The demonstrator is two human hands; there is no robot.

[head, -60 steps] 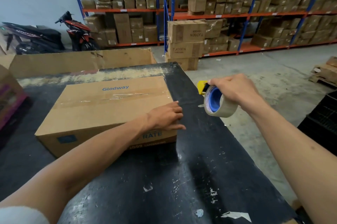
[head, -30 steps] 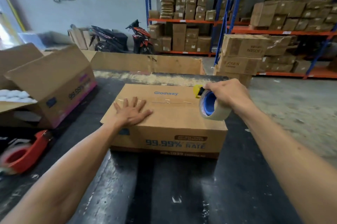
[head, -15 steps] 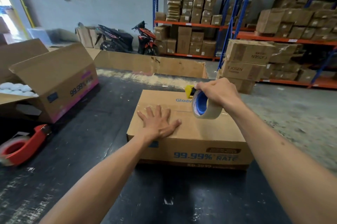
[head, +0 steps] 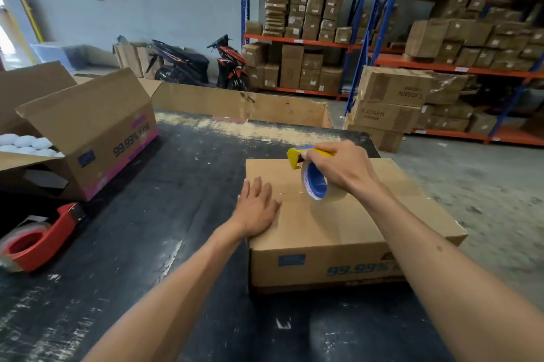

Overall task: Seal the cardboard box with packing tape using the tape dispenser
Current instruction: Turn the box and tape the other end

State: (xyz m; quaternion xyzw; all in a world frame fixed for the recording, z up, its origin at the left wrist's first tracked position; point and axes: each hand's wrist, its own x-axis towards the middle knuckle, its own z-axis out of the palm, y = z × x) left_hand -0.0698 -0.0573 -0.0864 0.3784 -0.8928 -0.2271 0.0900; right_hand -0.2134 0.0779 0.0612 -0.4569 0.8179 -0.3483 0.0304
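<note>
A closed cardboard box (head: 338,223) printed "99.99% RATE" lies on the black table (head: 153,214), right of centre. My left hand (head: 257,208) rests flat on the box top near its left edge, fingers spread. My right hand (head: 338,170) grips a yellow and blue tape dispenser (head: 313,177) with a roll of clear tape. The roll sits just above or on the top of the box, near the middle seam. A strip of clear tape shows faintly along that seam.
An open cardboard box (head: 88,132) with white round items stands at the table's left. A red tape dispenser (head: 38,239) lies on the near left. A flattened carton (head: 241,105) lines the far edge. Racks of boxes (head: 309,37) and two motorbikes (head: 203,64) stand beyond.
The box has turned and now sits further right in view. My left hand moved from its right end to its left top edge. My right hand lowered the dispenser over the top.
</note>
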